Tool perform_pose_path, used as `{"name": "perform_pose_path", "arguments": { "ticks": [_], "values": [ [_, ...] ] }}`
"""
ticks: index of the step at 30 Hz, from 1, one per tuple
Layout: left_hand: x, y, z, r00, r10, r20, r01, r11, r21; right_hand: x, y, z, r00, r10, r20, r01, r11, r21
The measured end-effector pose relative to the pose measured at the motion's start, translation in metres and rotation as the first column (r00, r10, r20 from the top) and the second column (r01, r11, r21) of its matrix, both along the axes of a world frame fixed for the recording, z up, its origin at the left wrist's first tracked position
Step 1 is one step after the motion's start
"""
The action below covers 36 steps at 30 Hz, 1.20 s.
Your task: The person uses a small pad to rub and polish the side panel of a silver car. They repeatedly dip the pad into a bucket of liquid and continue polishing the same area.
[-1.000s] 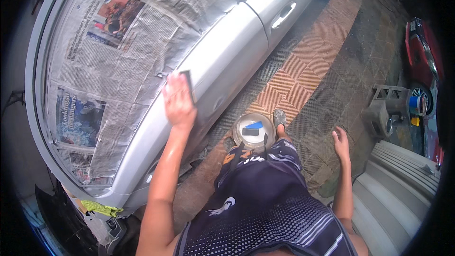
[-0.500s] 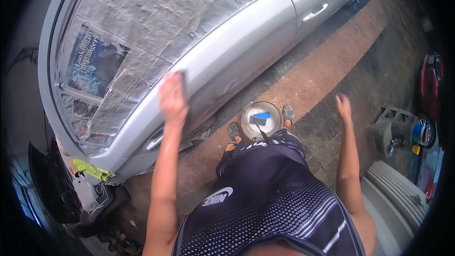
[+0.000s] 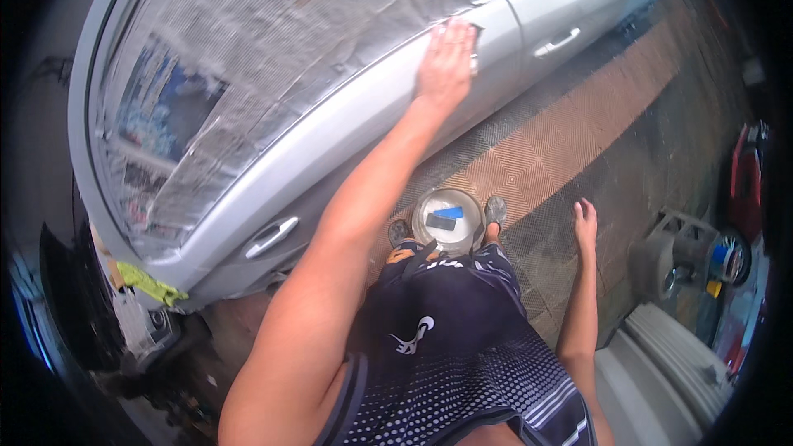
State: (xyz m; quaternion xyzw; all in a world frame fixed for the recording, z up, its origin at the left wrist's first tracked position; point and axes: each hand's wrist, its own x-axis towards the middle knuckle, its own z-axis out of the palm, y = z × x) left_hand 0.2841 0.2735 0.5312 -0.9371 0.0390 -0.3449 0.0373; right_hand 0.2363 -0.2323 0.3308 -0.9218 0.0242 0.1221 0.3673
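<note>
My left hand (image 3: 446, 62) lies flat on the upper part of a silver car door (image 3: 363, 116), fingers together and pointing away from me. It presses a dark piece of sandpaper (image 3: 477, 34) to the paint; only an edge shows, the rest being hidden under the palm. Alongside runs newspaper (image 3: 273, 74) taped over the window. Out to the right, my right hand (image 3: 585, 221) hangs in the air with its fingers loosely apart, holding nothing. Between my feet stands a round basin (image 3: 472, 239) of whitish water, with a blue block (image 3: 448, 213) and a grey block (image 3: 440, 221) in it.
Two door handles, one near (image 3: 273, 237) and one far (image 3: 557, 42), stick out from the car. A yellow-green cloth (image 3: 151, 283) drapes over its left corner. At the right are a grey plastic stool (image 3: 661, 252), pale ridged panels (image 3: 673, 347) and a red object (image 3: 746, 169).
My left hand has slid forward and right along the door, away from me, with the sandpaper under it. The right hand has dropped slightly nearer my body.
</note>
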Motion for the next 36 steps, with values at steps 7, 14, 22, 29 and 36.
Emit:
{"name": "perform_pose_path", "arguments": {
  "ticks": [7, 14, 22, 29, 36],
  "values": [
    [-0.185, 0.074, 0.025, 0.980, 0.118, -0.158, -0.126, 0.991, -0.041, 0.034, 0.001, -0.033, 0.989, 0.146, 0.020, -0.145, 0.988, -0.045],
    [-0.485, 0.182, 0.036, 0.778, 0.607, -0.164, -0.600, 0.794, 0.093, -0.067, -0.079, -0.074, 0.850, -0.268, -0.453, 0.293, 0.956, -0.016],
    [-0.204, 0.081, 0.026, 0.992, 0.121, -0.027, -0.123, 0.990, -0.063, -0.007, 0.219, 0.281, 0.753, 0.654, 0.069, -0.589, 0.624, 0.514],
    [-0.233, 0.117, 0.035, 0.983, -0.060, -0.172, 0.057, 0.998, -0.022, -0.073, 0.261, 0.465, 0.336, 0.764, 0.551, -0.702, -0.187, 0.687],
    [-0.220, 0.113, 0.047, 0.950, -0.020, -0.311, 0.041, 0.997, 0.060, -0.058, 0.197, 0.452, 0.532, 0.567, 0.629, -0.579, -0.299, 0.759]
  ]
}}
